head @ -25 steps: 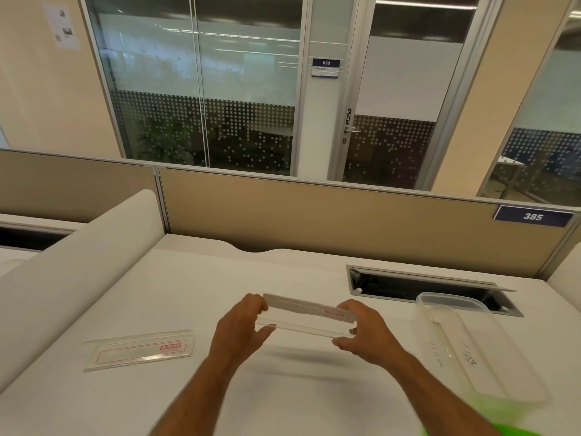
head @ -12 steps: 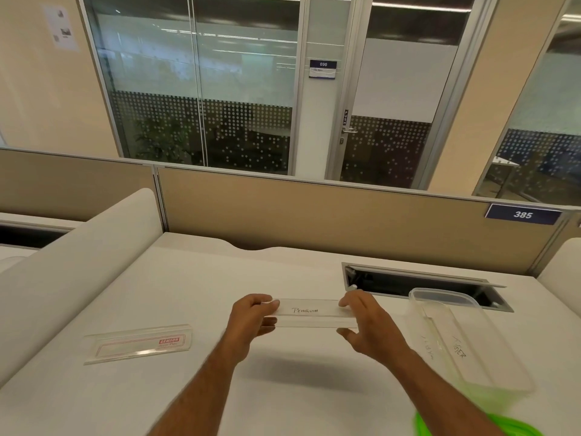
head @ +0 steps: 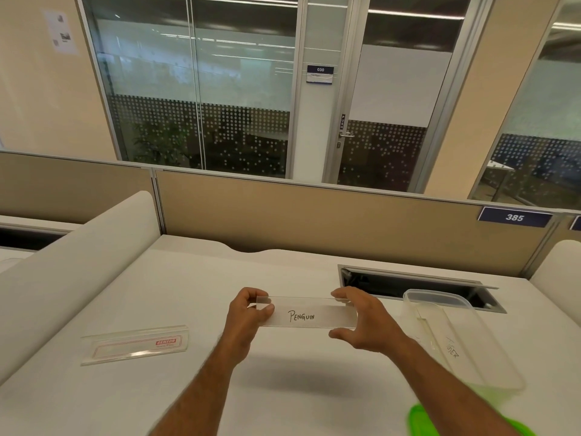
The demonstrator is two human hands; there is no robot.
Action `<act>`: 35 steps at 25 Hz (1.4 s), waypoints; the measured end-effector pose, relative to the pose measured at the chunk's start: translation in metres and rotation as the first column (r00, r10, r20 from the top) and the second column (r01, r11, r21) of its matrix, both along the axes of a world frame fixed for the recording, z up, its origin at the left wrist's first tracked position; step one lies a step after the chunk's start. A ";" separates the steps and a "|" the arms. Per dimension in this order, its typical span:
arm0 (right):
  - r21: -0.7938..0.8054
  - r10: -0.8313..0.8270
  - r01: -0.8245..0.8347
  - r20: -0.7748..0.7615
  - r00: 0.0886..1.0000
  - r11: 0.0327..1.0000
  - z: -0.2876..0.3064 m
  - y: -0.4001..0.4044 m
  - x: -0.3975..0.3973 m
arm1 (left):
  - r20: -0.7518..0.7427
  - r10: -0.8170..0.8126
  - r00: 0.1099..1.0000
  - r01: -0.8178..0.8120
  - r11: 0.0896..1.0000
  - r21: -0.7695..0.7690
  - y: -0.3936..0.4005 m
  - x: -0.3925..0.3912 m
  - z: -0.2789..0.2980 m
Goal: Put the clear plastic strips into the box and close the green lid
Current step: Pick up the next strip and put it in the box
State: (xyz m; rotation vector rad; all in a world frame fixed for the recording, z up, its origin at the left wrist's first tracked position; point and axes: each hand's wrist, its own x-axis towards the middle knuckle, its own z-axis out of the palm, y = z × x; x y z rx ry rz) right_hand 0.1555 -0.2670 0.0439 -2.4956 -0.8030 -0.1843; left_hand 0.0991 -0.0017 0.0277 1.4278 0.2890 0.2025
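- Head view: we hold one clear strip marked "PENGUIN" up off the white surface, level, face toward us.
- Left hand pinches the strip's left end, thumb in front, fingers curled behind.
- Right hand grips the right end: fingers over the top edge, thumb under the bottom edge.
- Second strip, red-printed label, lies flat on the surface well to the left, apart from both hands.
- Box, clear, open, sits on the surface to the right of the right hand; another strip marked in handwriting lies inside it.
- Green lid at the bottom right edge, off the box, partly behind our right forearm.
- Cable slot in the surface just behind the box.
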 end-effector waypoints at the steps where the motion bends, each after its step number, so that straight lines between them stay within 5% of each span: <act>1: -0.007 0.000 0.000 0.005 1.000 1.000 0.000 0.000 0.000 | 0.003 -0.003 1.000 0.003 1.000 0.001 0.000 -0.001 0.000; 13: -0.351 0.013 -0.103 -0.250 0.968 0.931 0.020 0.026 0.009 | -0.022 -0.092 0.996 0.093 0.994 0.050 -0.017 -0.014 0.001; 20: -0.369 -0.014 -0.108 -0.313 0.950 0.923 0.011 0.039 0.008 | 0.017 -0.092 0.996 0.091 0.994 0.068 -0.033 -0.016 0.005; 22: -0.374 -0.073 -0.043 -0.290 0.954 0.926 0.008 0.035 0.007 | 0.043 -0.061 0.997 0.052 0.983 0.178 -0.040 -0.015 0.003; 25: -0.388 -0.226 0.139 -0.186 0.956 0.911 0.009 0.021 0.010 | -0.032 -0.056 0.998 0.064 0.810 0.583 -0.048 -0.011 -0.012; 28: -0.314 -0.398 0.339 -0.148 0.905 0.887 0.021 -0.006 0.018 | -0.109 -0.147 0.983 0.160 0.399 0.903 -0.049 -0.008 -0.045; 30: -0.275 -0.498 0.452 -0.132 0.857 0.849 0.029 -0.032 0.025 | -0.209 -0.176 0.962 0.239 0.172 0.956 -0.050 -0.005 -0.068; 32: -0.230 -0.601 0.565 -0.128 0.789 0.792 0.034 -0.060 0.031 | -0.281 -0.158 0.947 0.296 0.077 0.952 -0.053 -0.002 -0.088; 35: -0.175 -0.722 0.701 -0.126 0.681 0.692 0.034 -0.101 0.037 | -0.339 -0.128 0.932 0.348 0.055 0.936 -0.057 0.003 -0.108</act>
